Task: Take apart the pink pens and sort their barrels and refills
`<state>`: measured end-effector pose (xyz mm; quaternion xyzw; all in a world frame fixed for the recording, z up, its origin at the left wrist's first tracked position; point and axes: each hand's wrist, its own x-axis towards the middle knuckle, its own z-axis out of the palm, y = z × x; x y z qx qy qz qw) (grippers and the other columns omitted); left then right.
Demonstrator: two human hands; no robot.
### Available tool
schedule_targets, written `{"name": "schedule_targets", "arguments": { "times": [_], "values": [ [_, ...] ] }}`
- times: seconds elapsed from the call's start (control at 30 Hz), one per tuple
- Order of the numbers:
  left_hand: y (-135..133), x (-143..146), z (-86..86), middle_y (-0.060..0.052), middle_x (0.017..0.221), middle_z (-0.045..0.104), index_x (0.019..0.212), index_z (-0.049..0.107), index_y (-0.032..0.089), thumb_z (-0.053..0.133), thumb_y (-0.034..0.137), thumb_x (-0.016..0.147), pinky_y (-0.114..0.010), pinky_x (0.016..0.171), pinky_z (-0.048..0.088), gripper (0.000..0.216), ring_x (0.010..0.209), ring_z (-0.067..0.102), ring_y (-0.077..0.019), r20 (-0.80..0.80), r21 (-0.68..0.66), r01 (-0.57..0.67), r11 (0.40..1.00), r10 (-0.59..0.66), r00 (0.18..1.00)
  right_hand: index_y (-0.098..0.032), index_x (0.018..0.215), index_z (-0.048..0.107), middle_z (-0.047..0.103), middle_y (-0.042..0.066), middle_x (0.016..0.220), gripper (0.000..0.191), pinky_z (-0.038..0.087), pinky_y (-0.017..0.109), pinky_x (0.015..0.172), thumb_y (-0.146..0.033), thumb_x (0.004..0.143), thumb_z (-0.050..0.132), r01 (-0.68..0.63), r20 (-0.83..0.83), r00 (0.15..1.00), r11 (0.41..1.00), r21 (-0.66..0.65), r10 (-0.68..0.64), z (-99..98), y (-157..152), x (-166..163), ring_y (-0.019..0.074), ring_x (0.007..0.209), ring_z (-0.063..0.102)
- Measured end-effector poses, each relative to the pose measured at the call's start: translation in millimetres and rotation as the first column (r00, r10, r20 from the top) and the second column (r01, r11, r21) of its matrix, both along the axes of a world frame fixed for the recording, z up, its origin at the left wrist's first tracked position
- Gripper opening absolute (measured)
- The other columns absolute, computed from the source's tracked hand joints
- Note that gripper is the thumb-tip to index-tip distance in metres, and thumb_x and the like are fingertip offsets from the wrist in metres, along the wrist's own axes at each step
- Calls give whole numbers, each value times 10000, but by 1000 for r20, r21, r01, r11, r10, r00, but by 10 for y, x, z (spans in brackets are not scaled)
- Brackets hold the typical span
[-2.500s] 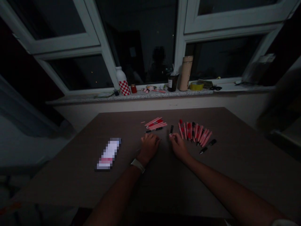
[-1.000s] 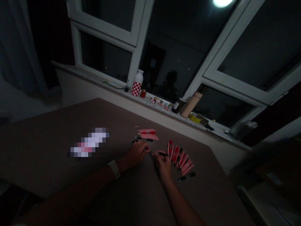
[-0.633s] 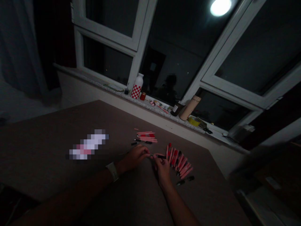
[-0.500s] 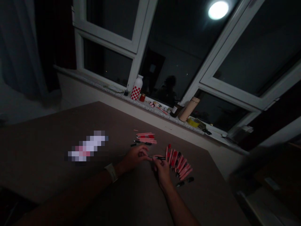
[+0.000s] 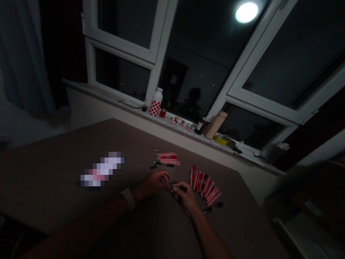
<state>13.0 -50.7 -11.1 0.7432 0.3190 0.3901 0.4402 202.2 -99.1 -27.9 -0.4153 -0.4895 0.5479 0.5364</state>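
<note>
My right hand [image 5: 187, 197] is closed round a dark pen [image 5: 182, 187], which lies nearly level above the table. The fingers of my left hand [image 5: 157, 181] are pinched together at the pen's left end; the dim light hides the exact grip there. To the right of my right hand, a fan of pink and red pens [image 5: 206, 185] is spread on the table. Beyond my left hand lies a smaller group of pink and red pens [image 5: 168, 157], with a black pen [image 5: 164, 164] along its near side and a short black piece [image 5: 153, 167] next to it.
A black marker-like pen [image 5: 213, 207] lies at the near end of the fan. On the brown table [image 5: 129, 144], a blurred-out white and pink item [image 5: 102, 171] lies to the left. The windowsill [image 5: 134, 109] holds a checked bottle [image 5: 155, 102], a tan flask [image 5: 216, 125] and small items.
The dark pen has tilted slightly and shifted a little left with my right hand. Both hands stay close together. The camera view has moved slightly.
</note>
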Motion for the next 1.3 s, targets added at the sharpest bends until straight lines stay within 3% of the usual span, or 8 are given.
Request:
{"name": "schedule_targets", "arguments": {
  "times": [0.1, 0.17, 0.27, 0.37, 0.5, 0.67, 1.1, 1.3],
  "values": [
    [36, -14, 48, -7, 739, 694, 903, 627, 173, 678, 316, 769, -255, 637, 424, 203, 673, 600, -156, 34, 8, -63, 998, 63, 997, -183, 793, 721, 735, 30, 708, 321, 406, 231, 554, -438, 643, 844, -42, 74, 996, 999, -6, 42, 2, 11, -21, 120, 553, 573],
    [85, -69, 115, -25, 772, 689, 896, 627, 170, 622, 406, 822, -261, 650, 441, 247, 704, 617, -169, 94, 19, -186, 982, 183, 979, -181, 828, 724, 745, 37, 751, 382, 439, 245, 597, -497, 645, 836, -65, 120, 991, 998, 4, 64, 3, 26, -31, 136, 607, 606],
    [185, -242, 206, -40, 786, 676, 900, 630, 171, 511, 486, 899, -278, 670, 450, 337, 733, 621, -189, 132, 42, -475, 879, 466, 875, -189, 897, 686, 750, 45, 836, 414, 468, 258, 669, -574, 753, 738, -54, 111, 993, 997, 55, 48, -5, 55, -23, 155, 720, 640],
    [272, -442, 200, -55, 794, 670, 879, 653, 175, 511, 470, 907, -311, 726, 438, 329, 778, 603, -216, -25, 249, -591, 767, 615, 788, -215, 935, 595, 748, 38, 888, 381, 469, 261, 681, -586, 854, 629, -35, 32, 999, 995, 89, 32, -48, 91, -9, 148, 731, 638],
    [292, -533, 90, -80, 924, 696, 908, 677, 186, 542, 375, 900, -355, 822, 406, 232, 922, 576, -254, -308, 457, -410, 789, 573, 760, -241, 923, 498, 749, 21, 891, 374, 447, 254, 654, -590, 860, 616, -10, -34, 999, 995, 96, 14, -124, 139, -36, 139, 679, 628],
    [193, -444, 55, -75, 1048, 676, 949, 670, 211, 600, 388, 876, -377, 825, 351, 204, 1022, 530, -281, -489, 528, -248, 812, 530, 692, -242, 880, 472, 740, 5, 824, 427, 448, 258, 672, -579, 775, 710, 45, -100, 994, 993, 107, -35, -130, 170, -93, 147, 697, 629],
    [106, -411, 179, -77, 1017, 666, 933, 645, 192, 538, 331, 932, -364, 781, 321, 175, 979, 523, -269, -652, 509, -120, 853, 473, 593, -219, 843, 533, 703, -1, 765, 443, 437, 263, 611, -594, 728, 739, 126, -105, 988, 989, 83, -117, -33, 159, -101, 139, 633, 595],
    [125, -400, 124, -77, 1193, 633, 1212, 605, 265, 496, 296, 964, -373, 809, 336, 272, 1060, 520, -272, -640, 541, -51, 840, 450, 622, -218, 836, 535, 694, 4, 765, 490, 435, 271, 602, -656, 711, 717, 109, -66, 992, 991, 82, -104, -37, 174, -94, 146, 627, 594]
  ]
}}
